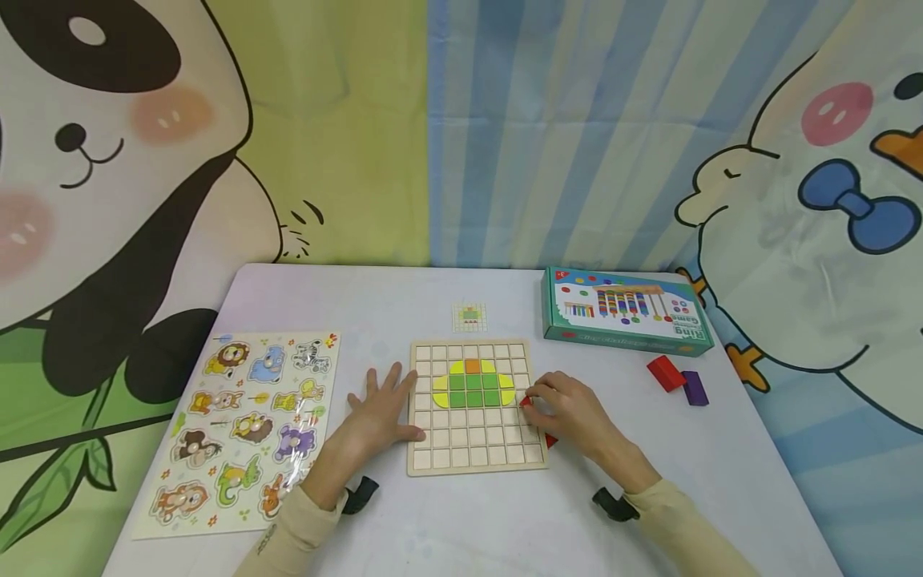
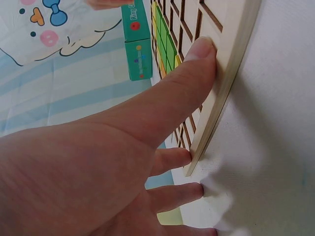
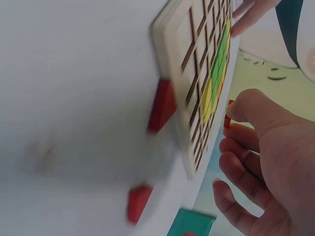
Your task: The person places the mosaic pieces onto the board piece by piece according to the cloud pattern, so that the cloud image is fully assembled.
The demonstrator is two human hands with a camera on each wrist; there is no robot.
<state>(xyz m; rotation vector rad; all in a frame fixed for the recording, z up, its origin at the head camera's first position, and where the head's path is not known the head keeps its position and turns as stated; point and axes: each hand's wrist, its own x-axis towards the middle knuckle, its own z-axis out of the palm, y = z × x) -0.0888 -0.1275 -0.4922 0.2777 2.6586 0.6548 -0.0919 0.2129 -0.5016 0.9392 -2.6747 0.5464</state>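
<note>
Board sits between both hands on the table: wooden grid, partly filled with green, yellow and one orange tile in the upper middle rows.

Left hand: flat, fingers spread and straight, resting on the table against the board's left edge. Left wrist view shows the thumb pressed on that edge, other fingers on the tabletop beside it. Holding nothing.

Right hand: at the board's right edge, fingers curled, pinching a small red tile between thumb and fingertips just over the edge cells. Right wrist view confirms the red piece at the thumb tip.

Another red piece lies just below the right hand, partly hidden by the wrist. Red block and purple block lie further right of that hand. Box sits beyond it. Small card lies past the board. Animal puzzle lies left of the left hand.
</note>
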